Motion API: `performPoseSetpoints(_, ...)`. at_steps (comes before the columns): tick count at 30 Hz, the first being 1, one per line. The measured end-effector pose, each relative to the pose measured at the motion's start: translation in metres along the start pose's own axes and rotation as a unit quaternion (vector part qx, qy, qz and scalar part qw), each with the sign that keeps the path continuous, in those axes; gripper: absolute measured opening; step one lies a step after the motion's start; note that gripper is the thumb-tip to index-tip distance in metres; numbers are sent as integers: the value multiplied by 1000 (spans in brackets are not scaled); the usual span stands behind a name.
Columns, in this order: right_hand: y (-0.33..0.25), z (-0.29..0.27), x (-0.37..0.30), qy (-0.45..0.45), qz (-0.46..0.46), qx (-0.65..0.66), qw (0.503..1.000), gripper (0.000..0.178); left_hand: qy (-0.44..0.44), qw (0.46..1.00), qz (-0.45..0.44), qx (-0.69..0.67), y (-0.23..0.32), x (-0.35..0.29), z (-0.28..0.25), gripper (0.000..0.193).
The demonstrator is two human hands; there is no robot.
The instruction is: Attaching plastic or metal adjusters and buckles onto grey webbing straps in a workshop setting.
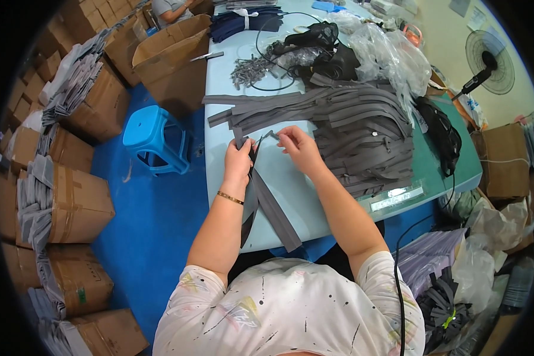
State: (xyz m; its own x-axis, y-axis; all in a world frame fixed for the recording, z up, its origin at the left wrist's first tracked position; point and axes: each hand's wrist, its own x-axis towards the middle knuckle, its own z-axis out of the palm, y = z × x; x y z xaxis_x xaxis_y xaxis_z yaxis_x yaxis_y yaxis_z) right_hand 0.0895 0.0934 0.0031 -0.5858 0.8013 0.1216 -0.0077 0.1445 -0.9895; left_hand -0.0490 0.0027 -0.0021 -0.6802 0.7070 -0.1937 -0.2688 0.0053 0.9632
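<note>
My left hand [238, 162] is closed on the upper end of a long dark grey zipper tape [274, 210], whose length hangs down across the table's near edge. A thinner black strip dangles beside it, below my fingers. My right hand [301, 148] is just to the right, fingertips pinched on a small grey piece [272, 134] that looks like a zipper pull. A short gap separates the two hands. Right of my right hand, a thick pile of grey zipper tapes [365, 139] covers the table, some tapes stretching left behind my hands.
Small grey pieces [250, 71] are heaped at the back of the pale table [296, 204], near black bags [338, 59] and clear plastic [385, 53]. Scissors [207, 56] lie on its left edge. A blue stool [154, 136] and cardboard boxes [80, 204] stand left; a fan [489, 62] stands right.
</note>
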Motion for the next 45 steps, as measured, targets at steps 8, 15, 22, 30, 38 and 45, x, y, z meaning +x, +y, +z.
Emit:
performPoseSetpoints(8, -1, -5, -2, 51, -31, -119, 991, 16, -34, 999, -16, 35, 5, -4, 0, 17)
performPoseSetpoints(15, 9, -10, 4, 76, 5, 20, 997, 17, -109, 994, 31, 4, 0, -6, 12, 17)
performPoseSetpoints(22, 3, -19, 6, 74, 14, 52, 996, 17, -150, 988, -3, -26, 12, -15, 7, 13)
performPoseSetpoints(30, -10, -15, -4, -71, 23, 151, 986, 19, -213, 975, -52, -37, 10, -21, 11, 17)
performPoseSetpoints(38, -12, -20, -1, -119, -6, 221, 968, 19, -213, 969, -88, -86, 18, -24, 10, 16)
performPoseSetpoints(45, -9, -21, -1, -134, 13, 264, 955, 23, -232, 963, -99, -94, 23, -26, 10, 15)
